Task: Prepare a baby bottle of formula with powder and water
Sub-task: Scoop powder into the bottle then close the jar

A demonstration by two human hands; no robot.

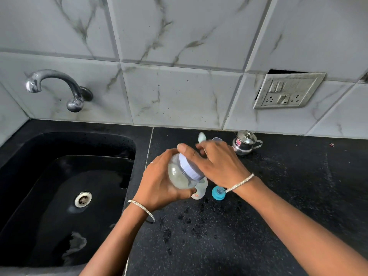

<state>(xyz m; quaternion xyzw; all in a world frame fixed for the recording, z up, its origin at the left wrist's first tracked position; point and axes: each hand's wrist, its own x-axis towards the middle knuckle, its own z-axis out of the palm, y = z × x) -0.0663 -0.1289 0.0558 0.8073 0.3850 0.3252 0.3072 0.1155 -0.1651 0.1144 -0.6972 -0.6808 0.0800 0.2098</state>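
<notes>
head view: we see the left hand (159,186) wrapped round the body of the bottle (179,177), held tilted just above the counter (258,226) beside the sink (59,196), while the right hand (219,164) curls its fingers over the white screw ring (190,167) at the neck. cloudy liquid inside suggests powder and water are already in, so we judge the step to be tightening the ring; the next move calls for a firm twist and a sealed top before shaking. a blue cap (217,193) and a pale cover (200,193) lie just under the bottle, a small steel pot (244,144) stands behind the right hand, and water drops (191,222) could make the counter slippery.
</notes>
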